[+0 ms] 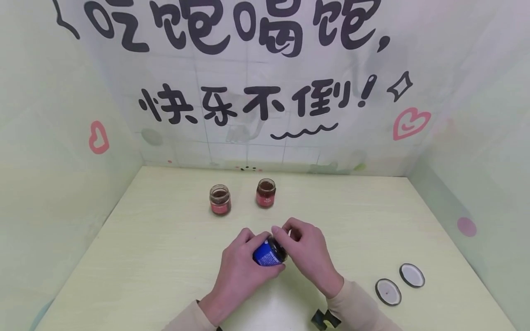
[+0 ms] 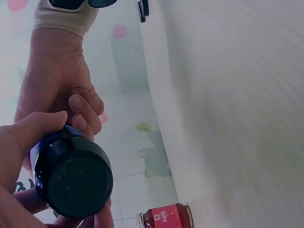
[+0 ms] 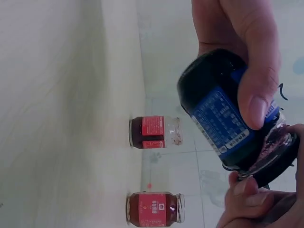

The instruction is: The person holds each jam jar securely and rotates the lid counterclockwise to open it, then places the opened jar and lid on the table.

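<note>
Tilted between the hands is a dark glass jar (image 1: 264,255) with a blue label. My left hand (image 1: 240,266) grips it around the body, its thumb (image 3: 259,90) lying along the label in the right wrist view. The jar's round base (image 2: 76,185) faces the left wrist camera. Curled fingers of my right hand (image 1: 309,248) pinch the rim of the jar's dark lid (image 3: 279,166). In the right wrist view, the lid sits at an angle to the jar's mouth, with the glass neck showing between them.
Two lidless jars with red labels, one left (image 1: 220,204) and one right (image 1: 266,197), stand toward the back of the pale table (image 1: 145,239). Two lids, a nearer one (image 1: 388,292) and a farther one (image 1: 411,275), lie pale side up at right. Printed cloth walls (image 1: 232,151) enclose the table.
</note>
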